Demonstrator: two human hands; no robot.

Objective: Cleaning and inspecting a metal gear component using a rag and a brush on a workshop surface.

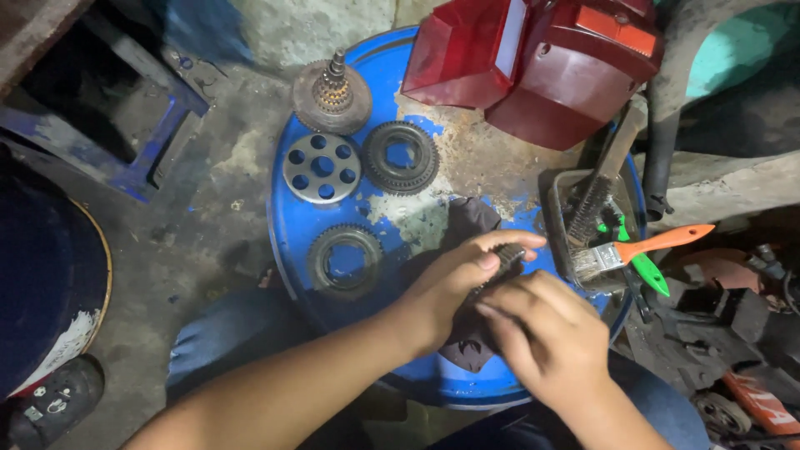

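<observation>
The left hand (pixel 454 279) and the right hand (pixel 546 329) meet over the near right part of a blue drum top (pixel 287 221), which serves as the bench. Both hands are closed around a small toothed gear (pixel 506 254) wrapped partly in a dark rag (pixel 468 221): the left fingers curl over the top of the gear, with the fingertips reaching past its far edge, while the right hand cups it from below and from the near side, so only a short ribbed stretch of the gear shows between them. The rag spreads out from under the hands toward the middle of the drum top, and another fold hangs below the wrists. Just left of the hands lies a dark ring gear (pixel 345 260), flat on the blue paint. Farther back sit a second ring gear (pixel 403 156) and, beside it on the left, a grey disc with round holes (pixel 322 167); behind those stands a rusty gear with an upright splined shaft (pixel 332 96). To the right of the hands, a shallow metal tray (pixel 557 218) holds a wire brush (pixel 593 204) and a paintbrush with an orange handle (pixel 642 248), its bristles in the tray, together with a green-handled tool (pixel 648 273). A red plastic lamp housing (pixel 550 58) rests at the far edge of the drum top.
</observation>
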